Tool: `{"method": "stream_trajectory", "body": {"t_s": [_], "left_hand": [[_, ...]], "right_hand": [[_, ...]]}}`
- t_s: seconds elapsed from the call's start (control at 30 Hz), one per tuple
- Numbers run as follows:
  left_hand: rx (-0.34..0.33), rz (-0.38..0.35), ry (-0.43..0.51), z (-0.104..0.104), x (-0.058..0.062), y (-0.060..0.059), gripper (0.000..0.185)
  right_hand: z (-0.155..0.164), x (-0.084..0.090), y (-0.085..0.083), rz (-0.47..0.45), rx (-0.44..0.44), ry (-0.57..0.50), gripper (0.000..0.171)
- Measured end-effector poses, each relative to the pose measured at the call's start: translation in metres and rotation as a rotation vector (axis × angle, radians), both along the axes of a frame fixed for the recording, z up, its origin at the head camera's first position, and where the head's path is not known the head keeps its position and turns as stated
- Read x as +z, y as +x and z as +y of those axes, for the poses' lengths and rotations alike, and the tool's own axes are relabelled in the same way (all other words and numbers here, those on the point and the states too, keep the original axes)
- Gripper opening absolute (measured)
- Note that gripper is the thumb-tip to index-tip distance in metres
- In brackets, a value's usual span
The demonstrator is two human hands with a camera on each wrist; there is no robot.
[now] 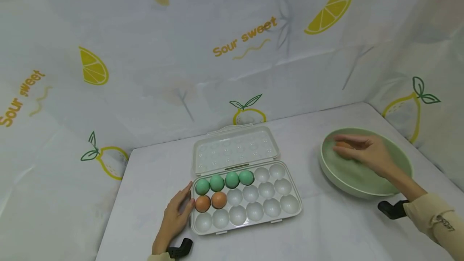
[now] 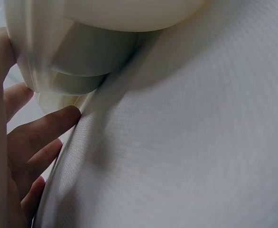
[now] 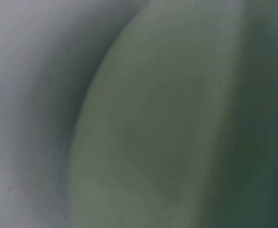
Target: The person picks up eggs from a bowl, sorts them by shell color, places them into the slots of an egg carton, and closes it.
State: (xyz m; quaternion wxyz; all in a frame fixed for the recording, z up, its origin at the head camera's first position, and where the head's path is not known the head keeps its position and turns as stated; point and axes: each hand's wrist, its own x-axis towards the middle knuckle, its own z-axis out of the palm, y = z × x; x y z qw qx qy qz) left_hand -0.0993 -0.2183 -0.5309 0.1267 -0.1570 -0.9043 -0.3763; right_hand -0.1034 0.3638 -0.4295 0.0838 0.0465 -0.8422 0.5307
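Over the green bowl (image 1: 357, 174), my right hand (image 1: 371, 154) holds a brown egg (image 1: 344, 150) between thumb and fingers. Only the blurred outer wall of the bowl (image 3: 143, 123) fills most of the right wrist view. My left hand (image 1: 175, 214) rests against the left end of a white egg box (image 1: 246, 224), its fingers fairly straight; in the left wrist view the fingers (image 2: 49, 128) touch the box's side. Several green eggs (image 1: 232, 179) sit in the box's back row. Two brown eggs (image 1: 219, 199) occupy the left of the middle row, and the front row's cups are bare.
The box's clear lid (image 1: 235, 148) lies folded back behind it. A white cloth (image 1: 137, 204) covers the table. Behind and at the sides hangs a white sheet (image 1: 163, 83) printed with lemons. Table surface lies between the box and the bowl.
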Motion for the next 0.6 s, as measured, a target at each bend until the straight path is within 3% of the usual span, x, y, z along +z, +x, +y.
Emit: {"method": "stream_trajectory", "body": {"t_s": [0.2, 0.33, 0.6], "left_hand": [[0.000, -0.009, 0.011, 0.000, 0.000, 0.001, 0.053], [-0.001, -0.005, 0.012, -0.001, -0.001, 0.001, 0.054], [-0.006, -0.001, 0.007, -0.001, -0.001, 0.000, 0.054]], "right_hand": [[0.022, -0.007, 0.005, -0.058, -0.062, 0.096, 0.042], [0.024, -0.006, 0.007, -0.105, -0.090, 0.085, 0.045], [0.025, -0.012, 0.006, -0.100, -0.093, 0.048, 0.045]]}}
